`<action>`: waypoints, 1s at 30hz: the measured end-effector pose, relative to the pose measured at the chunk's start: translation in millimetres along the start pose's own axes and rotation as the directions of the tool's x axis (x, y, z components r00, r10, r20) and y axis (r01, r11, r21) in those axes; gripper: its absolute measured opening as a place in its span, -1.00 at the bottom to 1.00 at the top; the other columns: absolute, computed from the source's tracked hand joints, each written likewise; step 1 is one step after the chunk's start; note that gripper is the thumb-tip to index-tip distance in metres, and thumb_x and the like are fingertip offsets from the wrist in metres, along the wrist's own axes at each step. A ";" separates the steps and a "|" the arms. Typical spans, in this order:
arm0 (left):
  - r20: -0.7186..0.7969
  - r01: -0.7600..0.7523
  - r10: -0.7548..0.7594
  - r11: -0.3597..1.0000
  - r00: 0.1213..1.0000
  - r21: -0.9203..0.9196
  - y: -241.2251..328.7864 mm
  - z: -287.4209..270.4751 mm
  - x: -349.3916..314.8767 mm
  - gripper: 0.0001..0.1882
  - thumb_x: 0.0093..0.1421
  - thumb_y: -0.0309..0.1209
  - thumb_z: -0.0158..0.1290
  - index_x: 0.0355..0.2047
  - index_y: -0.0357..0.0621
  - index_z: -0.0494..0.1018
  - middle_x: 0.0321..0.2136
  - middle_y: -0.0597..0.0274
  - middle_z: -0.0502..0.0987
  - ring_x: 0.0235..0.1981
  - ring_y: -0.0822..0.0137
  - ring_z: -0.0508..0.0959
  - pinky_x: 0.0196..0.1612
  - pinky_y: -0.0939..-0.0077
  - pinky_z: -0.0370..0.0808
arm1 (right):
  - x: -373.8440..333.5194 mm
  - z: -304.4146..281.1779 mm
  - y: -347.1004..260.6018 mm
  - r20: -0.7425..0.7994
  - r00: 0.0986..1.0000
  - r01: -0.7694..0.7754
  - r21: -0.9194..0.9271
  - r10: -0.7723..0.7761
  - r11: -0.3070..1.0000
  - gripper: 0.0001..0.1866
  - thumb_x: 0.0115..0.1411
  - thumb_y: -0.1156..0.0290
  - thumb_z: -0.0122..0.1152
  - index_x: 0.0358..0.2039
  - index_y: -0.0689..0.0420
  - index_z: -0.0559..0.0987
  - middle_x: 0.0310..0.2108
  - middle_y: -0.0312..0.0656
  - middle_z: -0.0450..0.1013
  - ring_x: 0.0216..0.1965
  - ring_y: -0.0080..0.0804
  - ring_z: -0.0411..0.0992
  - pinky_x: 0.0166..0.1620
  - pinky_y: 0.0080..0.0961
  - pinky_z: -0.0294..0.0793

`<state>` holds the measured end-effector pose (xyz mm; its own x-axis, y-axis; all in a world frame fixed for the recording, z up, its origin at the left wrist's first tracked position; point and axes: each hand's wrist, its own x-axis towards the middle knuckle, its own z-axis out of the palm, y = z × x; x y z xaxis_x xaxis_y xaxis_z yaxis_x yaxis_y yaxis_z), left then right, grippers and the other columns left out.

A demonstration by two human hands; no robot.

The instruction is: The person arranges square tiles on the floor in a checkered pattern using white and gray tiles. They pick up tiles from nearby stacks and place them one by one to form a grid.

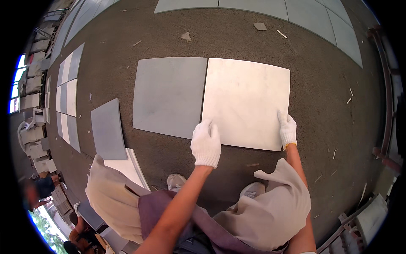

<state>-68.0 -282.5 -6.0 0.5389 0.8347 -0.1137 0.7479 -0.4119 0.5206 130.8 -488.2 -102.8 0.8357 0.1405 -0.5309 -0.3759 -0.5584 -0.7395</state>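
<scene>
Bending over pale shoes (176, 181), with both forearms (182, 203) stretched forward. Curling left hand (206, 144) palm down over near-left corner of white slab (247, 97); cannot tell, with fingertips partly hidden, whether pinching or merely pressing. Holding right edge, close to near corner, in right hand (288, 129): closed to about slab thickness, thumb along top face, fingers outside. Lying broad face up on brown floor (241, 169), straight ahead. Judged heavy, quite rigid, stone-like; probably brittle at corners and prone to chip if knocked. Likely to slide a little under knitted gloves (207, 157) on so smooth a face. Best taken by opposite edges, clear of corner tips, weight shared evenly. Set just right of grey slab (169, 93), with thin dark seam between. Noting stone chips (186, 37) on floor beyond, then rows of pale grey slabs (253, 8) farthest off.
</scene>
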 end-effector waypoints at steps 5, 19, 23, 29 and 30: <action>0.054 0.235 -0.250 0.951 0.967 0.201 -40.5 1.8 -33.3 -0.56 0.14 -0.37 0.14 0.05 -0.06 0.36 -0.04 0.03 0.40 -0.03 -0.01 0.43 -0.02 0.13 0.45 | 3.9 -12.3 -17.6 0.044 0.996 0.092 -0.400 -0.082 0.912 -0.42 0.22 -0.10 0.09 -0.29 0.30 0.60 -0.35 0.06 0.55 -0.31 -0.21 0.49 -0.17 -0.32 0.41; -0.030 0.238 -0.236 0.967 0.971 0.090 -55.8 32.2 -48.1 -0.59 0.18 -0.46 0.05 0.06 -0.15 0.39 -0.09 -0.01 0.42 -0.05 0.00 0.43 -0.01 0.16 0.43 | -27.3 -17.9 -64.7 0.128 0.990 0.064 -0.769 0.055 0.636 -0.38 0.11 -0.20 0.15 -0.33 0.22 0.52 -0.30 0.09 0.53 -0.21 0.09 0.47 -0.15 -0.16 0.40; -0.027 0.241 -0.239 0.966 0.971 0.092 -54.6 32.8 -46.9 -0.59 0.17 -0.46 0.05 0.06 -0.16 0.38 -0.11 -0.02 0.42 -0.06 -0.01 0.43 -0.01 0.16 0.43 | -26.2 -21.7 -59.3 0.143 0.989 0.084 -0.771 0.044 0.631 -0.41 0.11 -0.16 0.16 -0.32 0.23 0.51 -0.31 0.09 0.52 -0.22 0.07 0.47 -0.15 -0.16 0.40; 0.005 0.242 -0.243 0.966 0.970 0.094 -56.1 28.1 -47.1 -0.57 0.17 -0.47 0.05 0.07 -0.17 0.36 -0.08 -0.03 0.40 -0.05 -0.02 0.42 0.00 0.15 0.42 | -27.0 -22.1 -54.9 0.176 0.984 0.105 -0.708 0.031 0.698 -0.43 0.10 -0.14 0.19 -0.36 0.23 0.49 -0.37 0.06 0.51 -0.28 0.04 0.46 -0.20 -0.18 0.39; 0.019 0.247 -0.249 0.965 0.968 0.088 -55.7 26.4 -46.5 -0.57 0.17 -0.47 0.04 0.07 -0.17 0.35 -0.08 -0.03 0.39 -0.04 -0.02 0.42 0.01 0.15 0.41 | -24.2 -24.5 -50.7 0.183 0.982 0.102 -0.695 0.037 0.712 -0.43 0.10 -0.14 0.19 -0.37 0.23 0.48 -0.39 0.05 0.50 -0.30 0.02 0.45 -0.21 -0.18 0.38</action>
<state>-124.5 -308.0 -52.1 0.3427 0.9038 -0.2563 0.8889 -0.2237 0.3998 139.4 -483.4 -42.2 0.7338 0.2668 -0.6248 0.0960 -0.9511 -0.2935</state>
